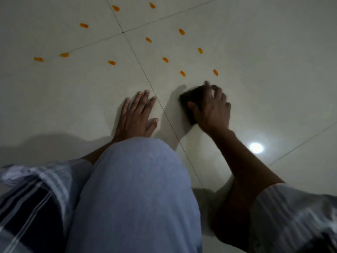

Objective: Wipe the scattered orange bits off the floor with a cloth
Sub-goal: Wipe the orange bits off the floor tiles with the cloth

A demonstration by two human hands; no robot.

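Head view: the right hand [209, 108] presses a dark cloth [191, 101] flat on the pale tiled floor [73, 88], fingers spread and curled over it. The left hand [136, 115] lies flat, fingers open, holding nothing. Orange bits [182, 73] lie scattered beyond both hands, the nearest just past the cloth.

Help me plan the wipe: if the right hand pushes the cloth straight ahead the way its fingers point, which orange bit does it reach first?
Probably the orange bit just beyond the right hand on the dark cloth. The other near bit lies slightly left of that line.
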